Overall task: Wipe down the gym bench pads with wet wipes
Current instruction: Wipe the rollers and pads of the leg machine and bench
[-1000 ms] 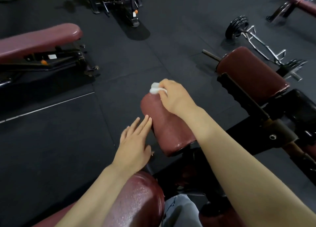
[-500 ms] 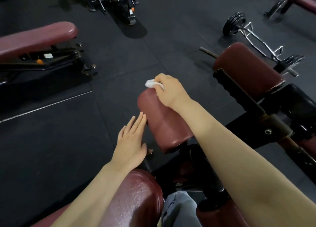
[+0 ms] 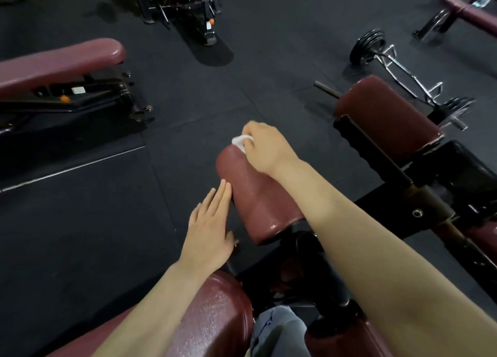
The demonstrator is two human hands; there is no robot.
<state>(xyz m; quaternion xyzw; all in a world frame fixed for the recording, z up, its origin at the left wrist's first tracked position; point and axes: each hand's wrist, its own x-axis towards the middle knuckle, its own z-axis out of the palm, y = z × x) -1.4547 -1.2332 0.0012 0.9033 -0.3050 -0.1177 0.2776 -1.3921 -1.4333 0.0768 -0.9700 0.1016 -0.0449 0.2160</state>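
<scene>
Still at the roller pad's [image 3: 255, 192] far end: right hand [image 3: 265, 149] fingers clutching the wet wipe [image 3: 240, 140], left hand [image 3: 211, 226] fingers straight, steadying, wiping unfinished.

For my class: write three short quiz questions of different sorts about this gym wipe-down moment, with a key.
1. True or false: the right hand grips the wet wipe.
2. Multiple choice: the left hand has fingers that are A) fisted B) straight beside the roller pad C) holding a bottle.
3. Fill in: the wipe sits at the pad's ___ end, seen from the camera.

Key: 1 true; 2 B; 3 far.
</scene>
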